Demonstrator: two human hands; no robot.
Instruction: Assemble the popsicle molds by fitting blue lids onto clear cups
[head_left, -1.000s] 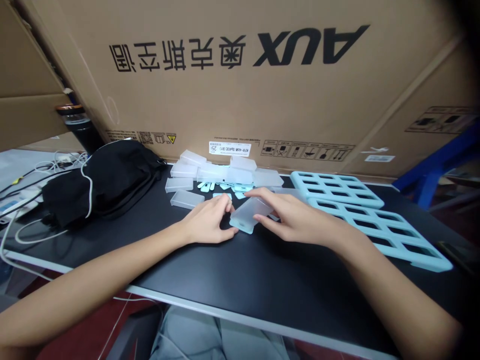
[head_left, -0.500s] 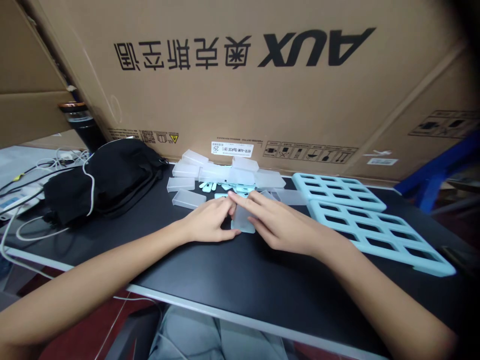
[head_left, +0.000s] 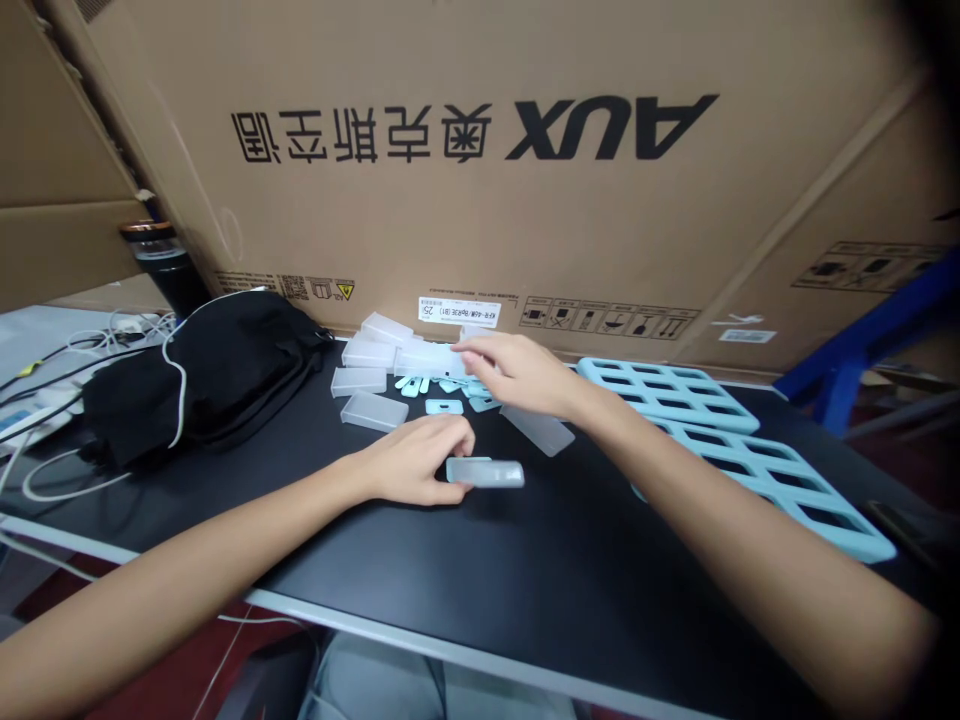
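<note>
My left hand [head_left: 416, 460] is closed around one end of a small translucent plastic box [head_left: 499, 474], held level just above the black table. A light blue edge shows at the gripped end of this box. My right hand [head_left: 517, 372] reaches over the heap of translucent boxes [head_left: 427, 357], its fingers stretched out and the fingertips close to or touching a box; exact contact is unclear. Small light blue caps [head_left: 444, 407] lie in front of the heap. Another translucent box [head_left: 538, 428] rests on the table below my right wrist.
Two light blue racks with rectangular openings [head_left: 787, 470] lie at the right, partly behind my right forearm. A black bag [head_left: 202, 370] and white cables [head_left: 176, 390] are at the left, with a dark bottle [head_left: 169, 265] behind. A large cardboard box [head_left: 465, 220] stands along the back.
My right hand has left the box that both hands were at and moved up to the heap. My left hand has turned that box sideways and drawn it slightly nearer.
</note>
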